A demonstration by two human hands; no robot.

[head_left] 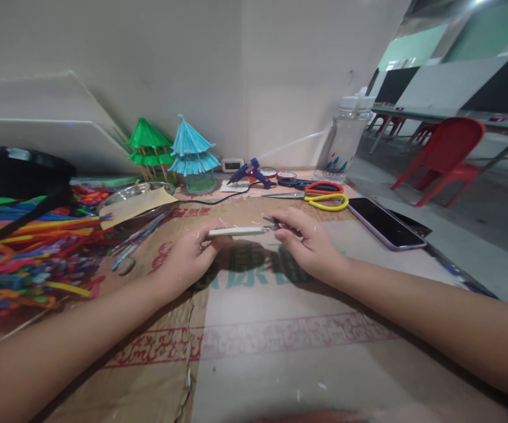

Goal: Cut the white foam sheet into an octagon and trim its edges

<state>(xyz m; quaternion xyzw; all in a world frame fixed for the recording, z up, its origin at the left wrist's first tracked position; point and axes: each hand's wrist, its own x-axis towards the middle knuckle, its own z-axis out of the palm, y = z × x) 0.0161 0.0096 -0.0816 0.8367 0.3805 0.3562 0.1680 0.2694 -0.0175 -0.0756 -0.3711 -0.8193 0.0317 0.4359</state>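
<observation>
Over the printed cardboard, my left hand [196, 252] is closed round one end of a thin white stick [239, 231], which points to the right. My right hand [304, 241] is closed on a small dark tool [271, 223] that meets the stick's right end. What the tool is cannot be made out. Thin pale strands show around the stick and fingers. The cardboard sheet [148, 388] lies beneath both hands, partly under a clear film.
Colourful pipe cleaners [29, 252] fill the left side. Behind the hands stand green [148, 144] and blue [193, 150] model pavilions, a glue gun [251, 172], scissors [327, 197] and a bottle [342, 141]. A phone [386, 223] lies right.
</observation>
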